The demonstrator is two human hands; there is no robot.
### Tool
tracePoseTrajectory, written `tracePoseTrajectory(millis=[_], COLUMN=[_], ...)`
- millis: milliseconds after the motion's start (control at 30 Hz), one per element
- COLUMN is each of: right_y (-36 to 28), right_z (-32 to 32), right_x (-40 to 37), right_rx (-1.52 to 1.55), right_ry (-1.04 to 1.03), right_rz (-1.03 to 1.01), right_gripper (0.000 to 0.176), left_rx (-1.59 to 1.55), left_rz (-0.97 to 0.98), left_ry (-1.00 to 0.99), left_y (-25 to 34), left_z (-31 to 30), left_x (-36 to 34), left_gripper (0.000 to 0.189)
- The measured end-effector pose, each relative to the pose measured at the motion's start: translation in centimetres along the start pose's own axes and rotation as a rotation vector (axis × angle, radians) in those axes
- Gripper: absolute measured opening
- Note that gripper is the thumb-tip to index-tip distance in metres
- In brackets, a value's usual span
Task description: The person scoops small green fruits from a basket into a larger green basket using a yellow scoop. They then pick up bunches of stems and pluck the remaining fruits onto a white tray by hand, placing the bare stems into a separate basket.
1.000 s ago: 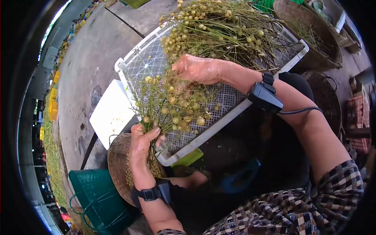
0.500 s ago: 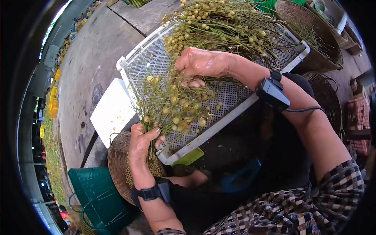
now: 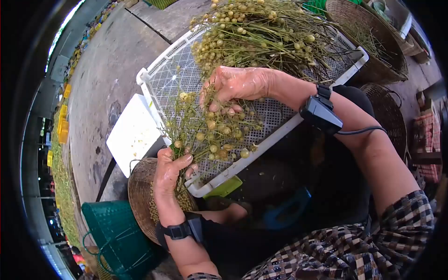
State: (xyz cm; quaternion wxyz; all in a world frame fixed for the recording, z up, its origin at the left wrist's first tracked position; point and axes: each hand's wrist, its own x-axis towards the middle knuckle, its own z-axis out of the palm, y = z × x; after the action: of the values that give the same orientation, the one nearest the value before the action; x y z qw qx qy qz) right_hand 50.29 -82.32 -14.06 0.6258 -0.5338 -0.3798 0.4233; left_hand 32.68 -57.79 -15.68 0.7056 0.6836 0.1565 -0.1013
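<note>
My left hand (image 3: 170, 172) is closed round the lower stems of a bunch of thin green stalks with small round yellow-green fruits (image 3: 212, 135). The bunch fans out to the upper right over a white perforated plastic tray (image 3: 280, 114). At its upper side is my right hand (image 3: 235, 86), wet-looking, its fingers curled in among the fruits and twigs. The exact fruit or twig under those fingers is partly hidden. A large heap of similar fruiting stalks (image 3: 266, 35) lies on the far part of the tray.
Below my left hand stands a wicker basket (image 3: 140, 186) with loose round fruits inside, beside a green plastic basket (image 3: 116, 233). A white board (image 3: 133, 133) lies left of the tray. Another wicker basket (image 3: 368, 42) holds stalks at upper right. A blue object (image 3: 289, 210) is underneath.
My right hand has shifted slightly left and down, and its fingers have moved within the bunch. The left hand keeps hold of the stems, almost unmoved.
</note>
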Motion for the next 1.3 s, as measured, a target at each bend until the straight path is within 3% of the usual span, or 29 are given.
tracePoseTrajectory(millis=[133, 200, 300, 433, 567, 633, 767, 833, 933, 1033, 1200, 1267, 1300], right_y=[0.1, 1.0, 0.5, 0.3, -0.6, -0.4, 0.1, 1.2, 2.3, 2.6, 2.0, 1.6, 1.6], right_z=[0.1, -0.1, 0.7, -1.0, -1.9, -2.3, -3.0, -2.9, -2.2, -1.3, -1.8, -1.8, -1.5], right_x=[0.3, 0.6, 0.7, 0.2, 0.2, 0.7, 0.8, 1.2, 1.2, 1.4, 1.5, 1.7, 1.9], right_rx=[-0.099, -0.014, 0.063, 0.037, -0.139, -0.626, -0.447, -0.319, -0.107, 0.056, -0.214, -0.546, -0.546], right_ry=[0.126, 0.246, 0.341, 0.194, 0.365, 0.55, 0.484, 0.312, 0.142, 0.098, 0.17, 0.161, 0.158], right_rz=[-0.011, -0.147, -0.092, -0.094, -0.01, 0.005, 0.112, -0.192, -0.276, -0.243, -0.172, -0.258, -0.259], right_gripper=[0.018, 0.016, 0.016, 0.013, 0.013, 0.015, 0.026, 0.038, 0.039, 0.038, 0.035, 0.029, 0.029], left_rx=[-0.03, -0.034, -0.056, -0.028, -0.034, -0.032, 0.005, 0.001, -0.023, 0.005, 0.045, 0.078, 0.112], left_rz=[0.033, 0.066, 0.083, 0.106, 0.1, 0.092, 0.044, 0.035, 0.012, -0.028, -0.019, -0.031, -0.042], left_ry=[-0.009, -0.047, 0.04, -0.035, -0.023, -0.021, -0.032, -0.05, -0.098, -0.106, -0.101, -0.11, -0.12], left_y=[0.2, 0.5, 0.4, 0.6, 0.5, 0.4, 0.4, 0.3, 0.2, 0.1, 0.1, -0.1, -0.1], left_z=[0.0, 0.2, 0.7, 0.4, 0.2, 0.1, 0.3, 0.6, 1.1, 1.4, 1.3, 1.1, 1.0], left_x=[0.1, 0.2, 0.0, 0.0, -0.1, 0.0, -0.1, -0.1, 0.1, 0.5, 0.6, 1.0, 1.0], left_gripper=[0.018, 0.017, 0.016, 0.014, 0.014, 0.014, 0.016, 0.017, 0.019, 0.02, 0.02, 0.019, 0.019])
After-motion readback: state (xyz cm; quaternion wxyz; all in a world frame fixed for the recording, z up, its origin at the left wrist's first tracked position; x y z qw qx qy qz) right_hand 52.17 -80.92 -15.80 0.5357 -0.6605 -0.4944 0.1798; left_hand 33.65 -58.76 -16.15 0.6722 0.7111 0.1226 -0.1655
